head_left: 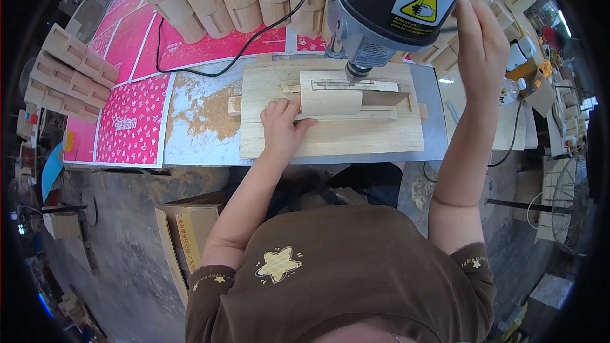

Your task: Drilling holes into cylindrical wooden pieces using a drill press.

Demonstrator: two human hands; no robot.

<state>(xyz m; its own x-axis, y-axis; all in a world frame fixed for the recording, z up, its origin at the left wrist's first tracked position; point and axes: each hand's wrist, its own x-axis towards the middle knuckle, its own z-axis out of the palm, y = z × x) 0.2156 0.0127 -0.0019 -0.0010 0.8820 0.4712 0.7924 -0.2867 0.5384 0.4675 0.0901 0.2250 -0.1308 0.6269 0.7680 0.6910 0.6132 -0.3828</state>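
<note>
A dark bench drill press (381,0) stands over a flat wooden board (330,140). Its chuck (358,71) is low, just above a pale wooden piece (330,95) with a curved face, which lies in wooden strips on the board. Whether the bit touches the wood is hidden. My left hand (283,124) grips the left end of this piece, the thumb along its near edge. Raised at the right of the drill head, my right hand (483,47) is closed round the drill press lever (450,28), which is mostly hidden by the hand.
Stacked wooden pieces (216,0) line the far side, with more at the left (73,70). A black cable (238,57) curves over the pink printed sheets (136,117). Sawdust (219,111) lies left of the board. A cardboard box (190,235) stands below the bench.
</note>
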